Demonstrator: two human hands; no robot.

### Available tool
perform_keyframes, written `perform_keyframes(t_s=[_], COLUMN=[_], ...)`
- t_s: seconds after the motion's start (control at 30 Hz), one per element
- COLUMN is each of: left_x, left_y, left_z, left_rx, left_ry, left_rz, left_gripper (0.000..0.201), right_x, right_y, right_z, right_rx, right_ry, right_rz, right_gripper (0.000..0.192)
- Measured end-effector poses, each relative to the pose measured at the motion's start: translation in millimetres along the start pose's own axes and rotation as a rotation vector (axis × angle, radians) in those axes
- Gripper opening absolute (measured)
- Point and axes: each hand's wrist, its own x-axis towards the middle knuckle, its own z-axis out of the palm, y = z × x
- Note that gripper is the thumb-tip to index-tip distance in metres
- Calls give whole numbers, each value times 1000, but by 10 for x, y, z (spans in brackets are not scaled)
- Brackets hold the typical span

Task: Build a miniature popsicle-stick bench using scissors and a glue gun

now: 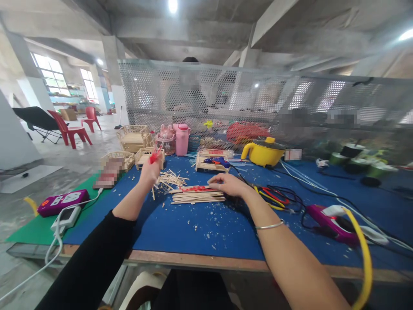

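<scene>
My left hand (149, 171) is raised above the blue table (193, 228) and shut on a small red tool (154, 156), probably cutters. Just right of it lies a loose heap of short wooden sticks (169, 178). My right hand (227, 183) rests palm down on the right end of a bundle of long wooden sticks (196, 196), which has a red ruler-like strip (193, 188) on top. A silver bangle (269, 225) circles my right wrist. Wood chips are scattered over the mat.
Small stick-built models (132, 137) stand at the back left, beside a pink bottle (181, 138) and a yellow pot (263, 151). A blue glue gun (217, 161) rests on a wooden frame. Cables and purple power strips (63, 201) lie left and right. A mesh screen (258, 99) backs the table, with a person behind it.
</scene>
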Motion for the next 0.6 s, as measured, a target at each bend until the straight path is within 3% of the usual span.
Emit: perform_keyframes(t_s=[0.07, 0.17, 0.23, 0.4, 0.47, 0.6], left_x=[-73, -131, -146, -198, -242, -371], left_y=[-47, -73, -92, -136, -137, -142], left_z=[81, 106, 82, 23, 38, 170], left_rx=[89, 104, 246, 1156, 1460, 1745], left_ry=[-82, -198, -237, -447, -540, -594], left_rz=[-170, -346, -212, 623, 707, 630], left_gripper=[47, 52, 48, 22, 27, 21], right_x=[88, 172, 183, 116, 84, 56], right_y=[37, 69, 61, -29, -77, -245], right_z=[120, 234, 238, 105, 66, 118], right_rx=[-121, -218, -224, -132, -33, 100], right_ry=[109, 128, 156, 363, 472, 513], right_rz=[-7, 1, -4, -187, -255, -299], right_gripper=[26, 18, 18, 24, 26, 25])
